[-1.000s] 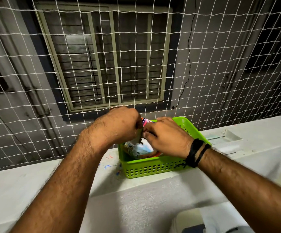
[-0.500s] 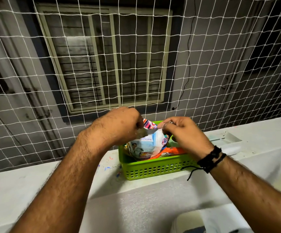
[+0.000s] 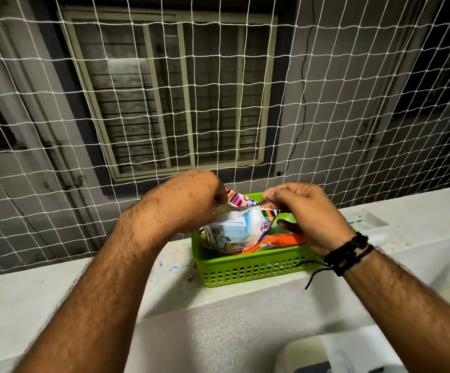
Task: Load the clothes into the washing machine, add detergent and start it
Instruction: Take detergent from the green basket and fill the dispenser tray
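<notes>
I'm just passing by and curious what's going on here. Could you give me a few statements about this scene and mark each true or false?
1. Both hands hold the top of a packet. True: left hand, right hand.
2. The packet sits in a red basket. False: the basket is green.
3. The basket rests on a pale ledge. True.
4. The right wrist is bare. False: it wears black bands.
5. A net hangs behind the ledge. True.

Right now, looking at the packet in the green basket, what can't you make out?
Head view only:
- Left hand: fingertips hidden behind its own knuckles.
- Detergent packet: print too small to read; lower part hidden by the basket wall.
- Orange packet: mostly covered by the right hand.
- Washing machine: cut off by the bottom edge.
</notes>
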